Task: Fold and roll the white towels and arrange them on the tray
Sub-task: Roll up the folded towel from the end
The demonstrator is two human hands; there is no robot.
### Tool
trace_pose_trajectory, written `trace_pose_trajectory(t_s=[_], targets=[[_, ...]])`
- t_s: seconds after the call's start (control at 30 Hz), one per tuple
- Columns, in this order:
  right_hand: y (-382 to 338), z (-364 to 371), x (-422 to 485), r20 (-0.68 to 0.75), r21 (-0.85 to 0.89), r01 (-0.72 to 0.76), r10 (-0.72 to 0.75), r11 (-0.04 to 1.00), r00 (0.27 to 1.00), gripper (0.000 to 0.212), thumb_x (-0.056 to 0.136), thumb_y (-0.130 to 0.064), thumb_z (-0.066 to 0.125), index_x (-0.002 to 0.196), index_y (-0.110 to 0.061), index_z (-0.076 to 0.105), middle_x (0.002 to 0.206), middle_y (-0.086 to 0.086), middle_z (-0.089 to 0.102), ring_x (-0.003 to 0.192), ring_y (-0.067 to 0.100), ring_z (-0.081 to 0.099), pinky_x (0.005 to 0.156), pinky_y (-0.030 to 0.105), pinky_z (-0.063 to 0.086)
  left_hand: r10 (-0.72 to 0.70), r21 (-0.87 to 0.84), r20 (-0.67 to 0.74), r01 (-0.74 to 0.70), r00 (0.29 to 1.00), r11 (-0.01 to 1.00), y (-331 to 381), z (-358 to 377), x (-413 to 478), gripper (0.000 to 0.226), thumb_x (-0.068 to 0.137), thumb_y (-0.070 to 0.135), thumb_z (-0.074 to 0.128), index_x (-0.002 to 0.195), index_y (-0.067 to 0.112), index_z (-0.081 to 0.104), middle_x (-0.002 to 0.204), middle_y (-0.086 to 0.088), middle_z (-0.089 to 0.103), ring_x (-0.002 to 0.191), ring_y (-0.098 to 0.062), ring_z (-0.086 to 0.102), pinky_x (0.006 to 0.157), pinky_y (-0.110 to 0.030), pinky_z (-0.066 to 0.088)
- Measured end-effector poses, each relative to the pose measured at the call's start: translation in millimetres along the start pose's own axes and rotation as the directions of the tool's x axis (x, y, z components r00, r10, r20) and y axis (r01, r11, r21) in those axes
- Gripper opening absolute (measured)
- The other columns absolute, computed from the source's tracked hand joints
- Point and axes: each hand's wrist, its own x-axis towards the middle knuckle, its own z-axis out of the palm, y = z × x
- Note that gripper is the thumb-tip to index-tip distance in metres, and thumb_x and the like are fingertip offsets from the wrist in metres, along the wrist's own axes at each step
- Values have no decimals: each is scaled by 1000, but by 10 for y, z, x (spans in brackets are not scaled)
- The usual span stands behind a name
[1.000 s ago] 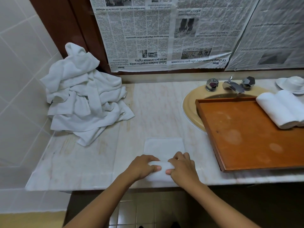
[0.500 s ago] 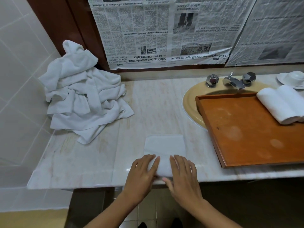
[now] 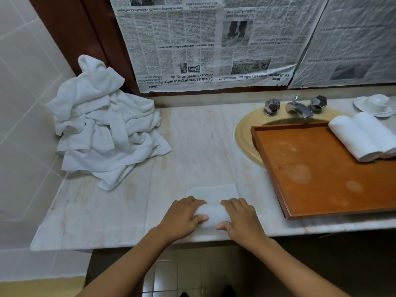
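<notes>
A folded white towel (image 3: 212,192) lies flat on the marble counter near its front edge, its near end wound into a thick roll. My left hand (image 3: 182,217) grips the roll's left end and my right hand (image 3: 241,218) grips its right end, thumbs on the near side and fingers curled over the top. A heap of loose white towels (image 3: 102,133) sits at the back left against the tiled wall. The orange wooden tray (image 3: 317,176) lies across the sink on the right and carries two rolled towels (image 3: 362,136) at its far right corner.
The yellow sink basin (image 3: 244,138) with chrome taps (image 3: 296,107) lies under the tray's far edge. A white cup on a saucer (image 3: 375,103) stands at the back right. Newspaper (image 3: 203,43) covers the wall behind. The counter's front edge runs just under my wrists.
My hands went from flat, fingers stretched over the roll, to curled round its two ends. The roll has grown thicker and less flat towel shows beyond it.
</notes>
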Motion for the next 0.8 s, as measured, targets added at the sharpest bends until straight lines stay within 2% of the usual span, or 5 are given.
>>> trace_pose_trajectory(t_s=[0.17, 0.33, 0.53, 0.7, 0.8], targets=[[61, -216, 246, 311, 210, -171, 100, 963, 945, 58, 90, -48, 64, 140, -24, 48, 141, -1, 48, 124, 19, 46, 101, 30, 39, -152, -249, 111, 176, 982, 953, 86, -96, 163, 32, 98, 41, 51, 122, 24, 64, 126, 3, 60, 120, -19, 52, 90, -27, 37], [-80, -273, 566, 377, -13, -356, 334, 935, 864, 55, 86, -49, 67, 133, -24, 55, 137, 3, 39, 128, 26, 31, 98, 41, 38, -233, 59, -254, 256, 939, 965, 248, -91, 160, 24, 91, 44, 61, 110, 35, 73, 122, 8, 52, 116, -17, 46, 93, -33, 39], [-189, -203, 309, 36, 96, -349, 347, 932, 937, 42, 87, -44, 68, 123, -29, 52, 127, -5, 56, 119, 18, 45, 97, 38, 32, 50, 305, -454, 103, 890, 947, 426, 383, -237, 50, 88, 44, 49, 117, 9, 69, 118, -15, 66, 108, -30, 63, 82, -40, 54], [-141, 209, -33, -293, -124, -79, 40, 989, 955, 60, 71, -38, 80, 122, -11, 63, 122, 10, 62, 110, 30, 62, 92, 50, 43, 101, 310, -496, 66, 862, 949, 373, 469, -236, 49, 89, 39, 60, 126, 8, 56, 121, -17, 65, 112, -32, 62, 85, -41, 54], [-9, 310, -108, -253, -194, 39, -89, 980, 963, 79, 73, -49, 65, 140, -12, 44, 137, 11, 51, 125, 30, 50, 99, 51, 41, 116, 324, -504, 62, 856, 944, 341, 472, -215, 47, 92, 39, 47, 129, 9, 50, 121, -16, 64, 112, -31, 61, 86, -40, 54]])
